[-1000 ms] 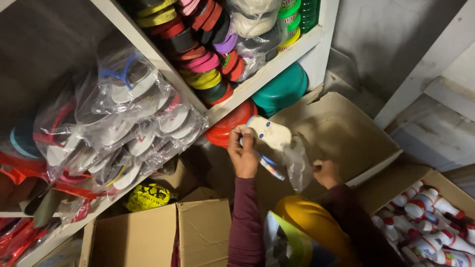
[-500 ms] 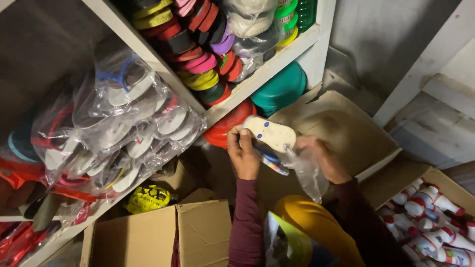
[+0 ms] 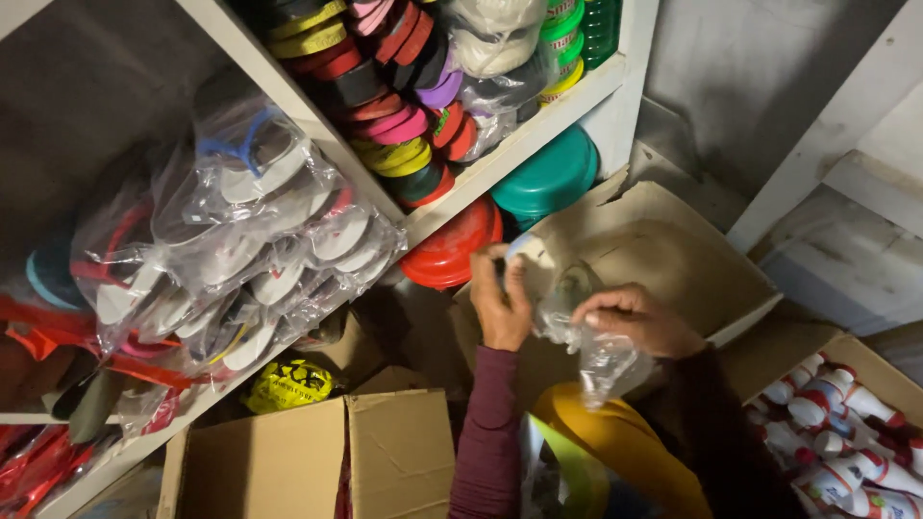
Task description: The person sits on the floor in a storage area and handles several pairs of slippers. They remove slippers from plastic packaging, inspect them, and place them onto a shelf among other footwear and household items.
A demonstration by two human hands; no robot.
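My left hand [image 3: 500, 300] grips a white flip-flop [image 3: 535, 258] with a blue strap, held up in front of a large open cardboard box [image 3: 663, 250]. My right hand [image 3: 636, 317] pinches a clear plastic bag [image 3: 598, 356] that wraps the flip-flop's lower end and hangs crumpled below. Much of the flip-flop is hidden behind the bag and my fingers. Both hands are close together, just right of the shelf's lower edge.
A white shelf [image 3: 500, 163] holds bagged flip-flops [image 3: 260, 240] and stacked coloured flip-flops [image 3: 404, 96]. Red [image 3: 447, 250] and green basins [image 3: 548, 178] sit beneath it. A smaller cardboard box [image 3: 385, 452] is at the front, a box of white bottles [image 3: 846, 423] at right.
The flip-flop has gone further into the plastic bag. My right hand moved up and left along the bag toward my left hand, and now covers more of the flip-flop.
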